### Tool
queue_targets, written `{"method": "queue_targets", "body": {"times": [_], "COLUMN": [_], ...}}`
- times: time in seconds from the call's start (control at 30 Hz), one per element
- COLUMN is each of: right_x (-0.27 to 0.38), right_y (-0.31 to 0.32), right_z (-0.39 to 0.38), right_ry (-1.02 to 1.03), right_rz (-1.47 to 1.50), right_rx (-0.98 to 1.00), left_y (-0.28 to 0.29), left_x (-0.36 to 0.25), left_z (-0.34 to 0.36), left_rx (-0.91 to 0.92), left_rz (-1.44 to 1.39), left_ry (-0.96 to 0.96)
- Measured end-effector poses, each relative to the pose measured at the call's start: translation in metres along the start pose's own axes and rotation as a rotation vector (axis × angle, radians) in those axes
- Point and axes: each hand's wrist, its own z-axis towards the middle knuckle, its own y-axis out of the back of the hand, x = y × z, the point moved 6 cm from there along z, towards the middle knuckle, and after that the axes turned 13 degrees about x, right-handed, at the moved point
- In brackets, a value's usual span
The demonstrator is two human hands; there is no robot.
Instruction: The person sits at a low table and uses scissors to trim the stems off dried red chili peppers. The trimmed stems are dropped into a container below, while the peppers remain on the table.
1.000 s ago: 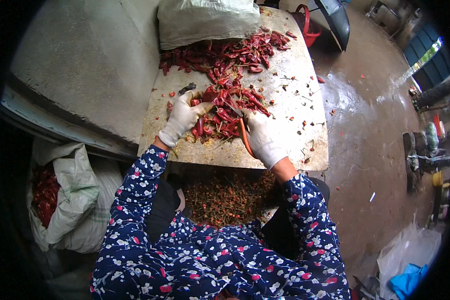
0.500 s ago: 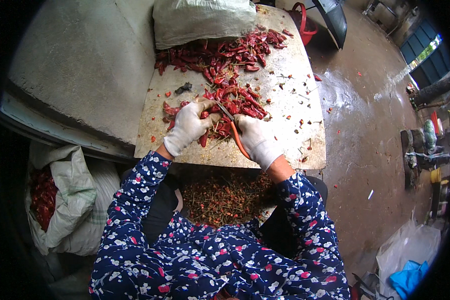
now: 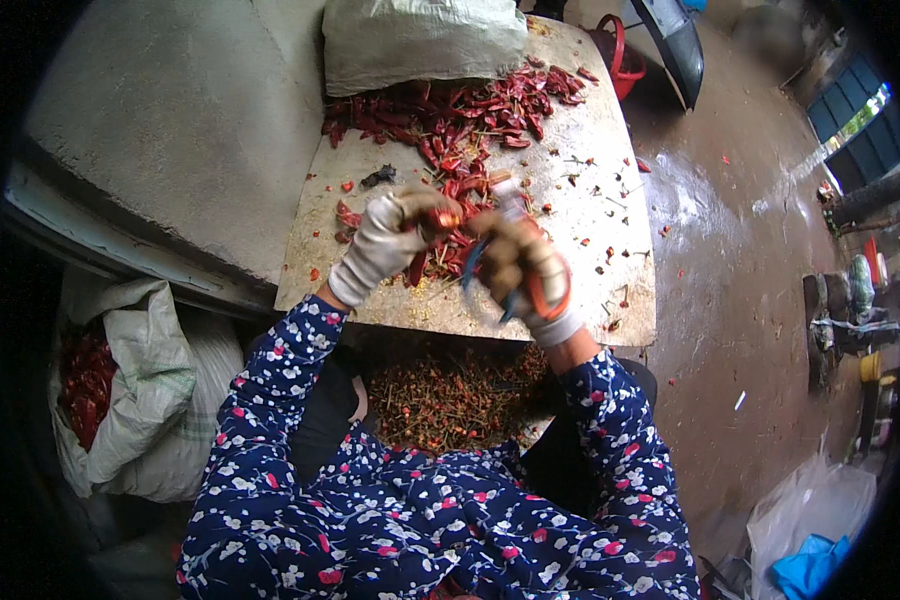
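My left hand [image 3: 378,245], in a white glove with a stained palm side, is closed on a red dried chili pepper [image 3: 444,218] above the table. Just right of it, my gloved right hand [image 3: 522,262] grips scissors [image 3: 560,290] with orange and blue on the handles. Motion smears this hand, and the blades are only a pale blur. Beneath both hands, loose chili peppers [image 3: 460,185] trail from a bigger heap of red chili peppers [image 3: 450,115] across the pale tabletop [image 3: 575,150].
A white woven sack [image 3: 420,45] stands behind the heap. Stems and bits [image 3: 450,400] fill the space below the table edge, between my knees. An open sack [image 3: 155,360] with red chilies is at left. A red bucket [image 3: 625,75] stands far right.
The scissors have drawn back from the left hand's fingers and turned in my right hand, now showing the blue handle. The left hand has lifted slightly with a chili pepper in its fingers.
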Motion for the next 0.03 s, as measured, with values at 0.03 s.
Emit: {"method": "queue_targets", "body": {"times": [0.03], "right_x": [0.0062], "right_y": [0.0048], "right_z": [0.0029], "right_ry": [0.055], "right_rz": [-0.023], "right_rx": [-0.050], "left_y": [-0.0002], "left_x": [-0.0042], "left_z": [0.0019], "left_rx": [0.046], "left_rz": [0.026], "left_ry": [-0.048]}}
